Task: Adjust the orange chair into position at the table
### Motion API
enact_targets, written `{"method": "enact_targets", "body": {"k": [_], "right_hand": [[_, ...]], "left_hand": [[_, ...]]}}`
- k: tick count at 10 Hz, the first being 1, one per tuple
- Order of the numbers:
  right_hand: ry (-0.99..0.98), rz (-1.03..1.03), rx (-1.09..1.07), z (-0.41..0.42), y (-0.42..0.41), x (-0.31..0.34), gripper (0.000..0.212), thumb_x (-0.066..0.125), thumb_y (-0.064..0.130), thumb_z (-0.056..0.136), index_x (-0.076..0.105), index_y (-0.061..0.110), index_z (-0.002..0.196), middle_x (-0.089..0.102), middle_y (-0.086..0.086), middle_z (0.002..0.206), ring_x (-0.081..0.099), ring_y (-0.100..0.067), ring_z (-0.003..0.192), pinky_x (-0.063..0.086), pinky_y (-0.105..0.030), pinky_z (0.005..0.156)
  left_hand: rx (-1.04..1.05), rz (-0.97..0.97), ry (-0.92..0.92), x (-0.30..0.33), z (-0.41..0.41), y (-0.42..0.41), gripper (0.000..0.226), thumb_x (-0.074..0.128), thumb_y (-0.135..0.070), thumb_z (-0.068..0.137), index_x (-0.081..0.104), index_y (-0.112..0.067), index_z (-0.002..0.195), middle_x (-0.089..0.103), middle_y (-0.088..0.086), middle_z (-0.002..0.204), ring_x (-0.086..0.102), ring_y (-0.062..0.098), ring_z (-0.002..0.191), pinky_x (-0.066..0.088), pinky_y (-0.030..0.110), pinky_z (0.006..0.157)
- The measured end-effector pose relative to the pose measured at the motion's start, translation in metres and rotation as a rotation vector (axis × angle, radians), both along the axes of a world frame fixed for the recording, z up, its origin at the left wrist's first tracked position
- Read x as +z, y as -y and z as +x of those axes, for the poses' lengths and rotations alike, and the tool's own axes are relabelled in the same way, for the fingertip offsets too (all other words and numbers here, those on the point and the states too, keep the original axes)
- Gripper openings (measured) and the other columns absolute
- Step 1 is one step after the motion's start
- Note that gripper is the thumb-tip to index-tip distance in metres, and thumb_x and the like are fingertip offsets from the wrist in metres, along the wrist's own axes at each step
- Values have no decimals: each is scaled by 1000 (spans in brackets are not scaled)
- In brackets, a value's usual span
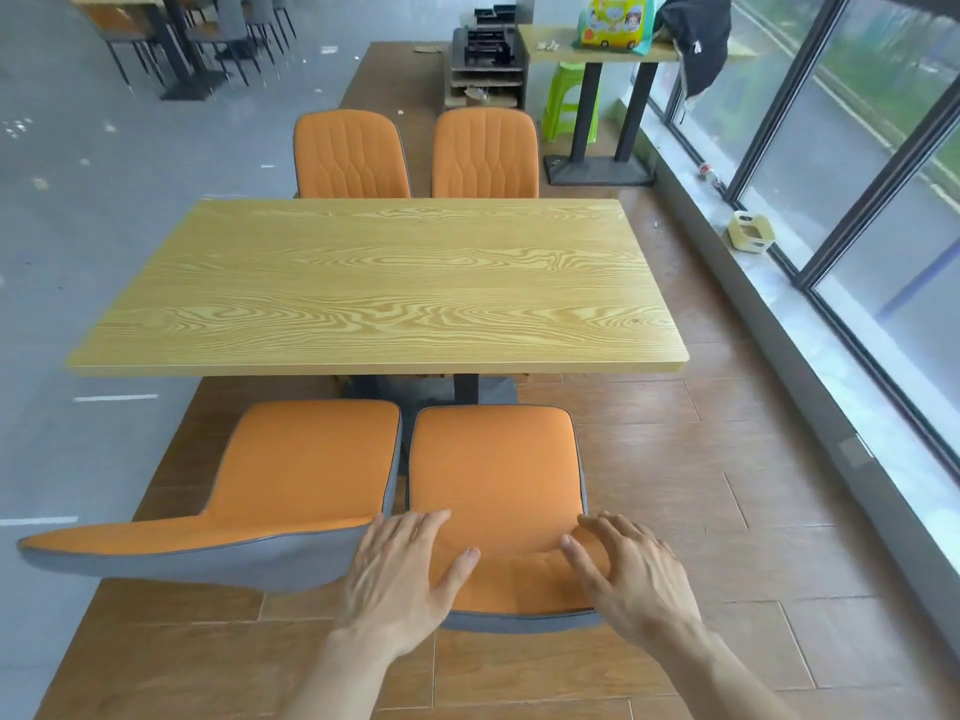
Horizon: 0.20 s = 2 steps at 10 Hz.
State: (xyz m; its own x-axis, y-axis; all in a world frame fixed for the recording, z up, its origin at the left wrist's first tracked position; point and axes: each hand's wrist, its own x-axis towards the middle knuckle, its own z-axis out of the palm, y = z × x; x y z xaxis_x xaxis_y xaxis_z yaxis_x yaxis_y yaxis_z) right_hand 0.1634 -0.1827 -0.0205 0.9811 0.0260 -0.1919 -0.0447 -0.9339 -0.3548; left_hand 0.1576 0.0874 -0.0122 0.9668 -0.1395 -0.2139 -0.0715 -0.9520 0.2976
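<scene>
The orange chair, with a grey back shell, stands at the near side of the wooden table, its seat just short of the table's front edge. My left hand lies flat on the left part of its backrest top, fingers spread. On the right part of the backrest my right hand rests the same way, fingers apart. Neither hand curls around the backrest. A second orange chair stands close beside it on the left, turned slightly askew.
Two more orange chairs face me across the table. A window wall with a low sill runs along the right. Behind stand a small table, a green stool and a dark shelf unit.
</scene>
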Motion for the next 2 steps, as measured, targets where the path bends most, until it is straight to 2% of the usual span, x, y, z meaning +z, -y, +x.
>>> {"method": "enact_targets", "body": {"k": [1, 2], "right_hand": [[60, 18, -26, -2, -24, 43, 96, 8, 90, 79, 54, 33, 141, 55, 7, 146, 46, -16, 137, 36, -37, 111], [150, -1, -35, -7, -55, 88, 88, 15, 86, 83, 49, 32, 144, 52, 6, 149, 44, -17, 137, 35, -38, 110]], "left_hand": [[-12, -4, 82, 37, 0, -24, 84, 9, -82, 89, 32, -33, 154, 44, -12, 154, 35, 12, 144, 10, 38, 126], [-30, -2, 174, 73, -5, -48, 83, 11, -81, 90, 28, -33, 156, 41, -9, 157, 33, 13, 146, 8, 40, 127]]}}
